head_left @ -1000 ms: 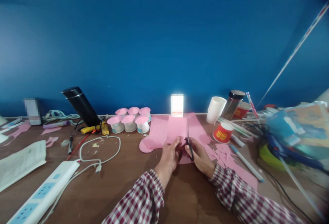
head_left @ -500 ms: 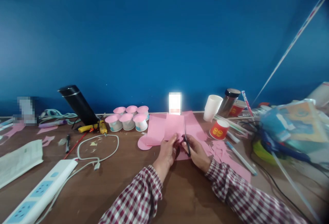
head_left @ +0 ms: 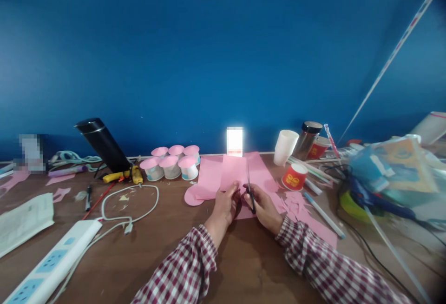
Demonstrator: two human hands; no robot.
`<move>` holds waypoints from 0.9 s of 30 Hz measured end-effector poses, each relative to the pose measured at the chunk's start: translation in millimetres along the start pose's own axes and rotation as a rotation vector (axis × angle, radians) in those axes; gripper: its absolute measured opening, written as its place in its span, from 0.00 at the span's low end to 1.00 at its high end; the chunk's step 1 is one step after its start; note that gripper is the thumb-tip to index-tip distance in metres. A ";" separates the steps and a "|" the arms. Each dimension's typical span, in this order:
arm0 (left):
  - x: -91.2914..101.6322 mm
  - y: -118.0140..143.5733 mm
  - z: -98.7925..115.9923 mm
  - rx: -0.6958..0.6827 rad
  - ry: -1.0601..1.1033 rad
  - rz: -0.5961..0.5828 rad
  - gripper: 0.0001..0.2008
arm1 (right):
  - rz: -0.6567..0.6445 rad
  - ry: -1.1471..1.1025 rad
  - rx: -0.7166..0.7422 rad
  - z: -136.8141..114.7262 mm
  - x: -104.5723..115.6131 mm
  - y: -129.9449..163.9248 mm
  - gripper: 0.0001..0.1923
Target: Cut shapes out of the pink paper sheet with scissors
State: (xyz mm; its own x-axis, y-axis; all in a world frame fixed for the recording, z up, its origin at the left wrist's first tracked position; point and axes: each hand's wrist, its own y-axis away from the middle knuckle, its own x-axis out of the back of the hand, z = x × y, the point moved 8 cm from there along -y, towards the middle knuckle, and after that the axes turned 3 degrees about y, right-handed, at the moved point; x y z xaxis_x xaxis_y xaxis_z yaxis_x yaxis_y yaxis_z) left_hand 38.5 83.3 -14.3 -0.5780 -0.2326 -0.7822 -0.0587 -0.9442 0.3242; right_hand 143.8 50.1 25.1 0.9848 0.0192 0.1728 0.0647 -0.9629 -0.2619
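Your left hand (head_left: 226, 207) is pinched narrow, thumb on top, on the bottom of a small pink paper (head_left: 232, 173) at mid-desk, and your right hand (head_left: 265, 205) is curled round the dark handles of the scissors (head_left: 252, 201), blades pointing away from you along the paper's right edge; how far those blades stand apart, you cannot tell from here. Over to the lettering: gold marks on the red cup (head_left: 294, 176), bold but too small to make out, and more gold on the second red cup (head_left: 318, 147) behind it. The printed sheet (head_left: 26, 225) at far left carries faint lines, unreadable, and the bright screen (head_left: 235, 141) behind your paper is blocked out. Against a second ago, your whole view has swung slightly, sliding the desk leftward, yet both grips hold and the six pink-topped cups (head_left: 170, 165) keep their places.
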 end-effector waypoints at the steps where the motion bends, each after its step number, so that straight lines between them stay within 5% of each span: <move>1: 0.3 0.1 0.7 -0.009 0.001 -0.003 0.11 | -0.007 -0.006 0.002 1.5 -0.7 -0.3 0.19; 17: 10.6 1.1 -1.9 -0.009 -0.025 0.023 0.15 | -0.007 -0.011 0.025 9.4 -0.8 -1.6 0.18; 27: -1.9 11.3 -4.8 0.055 -0.007 0.008 0.11 | -0.033 0.034 0.060 -0.2 -1.0 -0.7 0.15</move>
State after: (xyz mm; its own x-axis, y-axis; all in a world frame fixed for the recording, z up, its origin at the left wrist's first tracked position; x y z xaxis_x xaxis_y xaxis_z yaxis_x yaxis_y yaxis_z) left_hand 42.9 71.9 -11.8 -0.5843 -0.2379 -0.7759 -0.0991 -0.9280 0.3592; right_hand 142.7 50.6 25.3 0.9760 0.0407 0.2140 0.1076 -0.9441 -0.3116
